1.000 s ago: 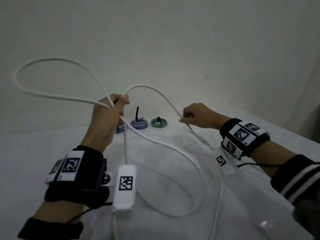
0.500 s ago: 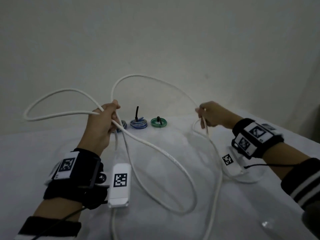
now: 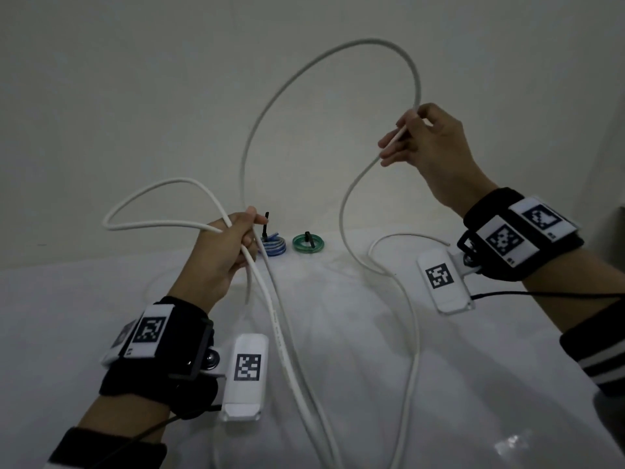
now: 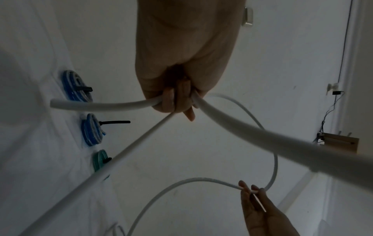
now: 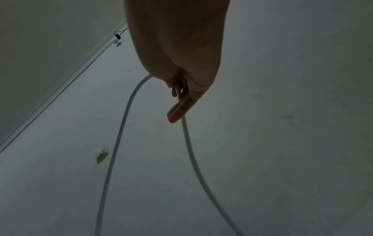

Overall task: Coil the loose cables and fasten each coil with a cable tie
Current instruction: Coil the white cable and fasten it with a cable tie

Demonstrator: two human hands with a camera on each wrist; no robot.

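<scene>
While the left hand is squeezing the gathered loops so they stay together above the tabletop, the right hand is pinching the white cable, lifting it up to make another loop.

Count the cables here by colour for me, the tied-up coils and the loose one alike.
Blue-and-white tied coils: 2
Green tied coil: 1
White loose cable: 1
Total: 4
</scene>
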